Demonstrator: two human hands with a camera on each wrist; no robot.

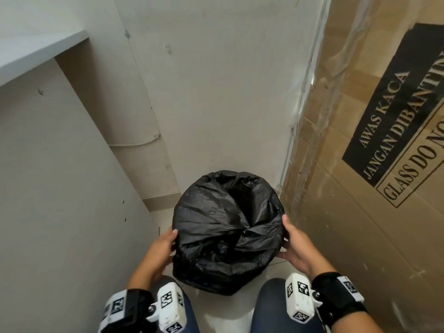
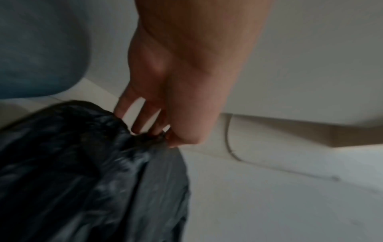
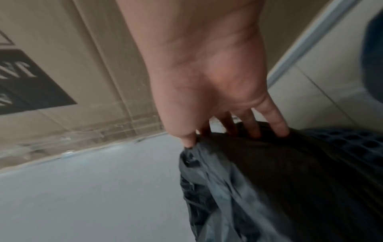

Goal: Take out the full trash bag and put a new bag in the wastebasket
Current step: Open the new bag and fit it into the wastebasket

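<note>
A black trash bag [image 1: 225, 224] covers the wastebasket on the floor between my knees. Its film is folded over the rim and crumpled in the middle. My left hand [image 1: 165, 243] is at the bag's left side. In the left wrist view, the left hand [image 2: 159, 132] pinches a bunch of the bag [image 2: 82, 163] between thumb and fingers. My right hand [image 1: 292, 239] is at the right side. There the right hand [image 3: 207, 135] pinches the bag [image 3: 269, 180] at the rim with thumb and curled fingers. Dark perforated wastebasket wall [image 3: 356, 142] shows under the film.
A tall cardboard box [image 1: 372, 164] wrapped in plastic and printed with a glass warning stands close on the right. A white cabinet panel [image 1: 60, 188] closes the left side and a plain wall [image 1: 216, 92] the back. Pale floor tiles [image 1: 228, 313] lie between my blue-jeaned knees [image 1: 276, 308].
</note>
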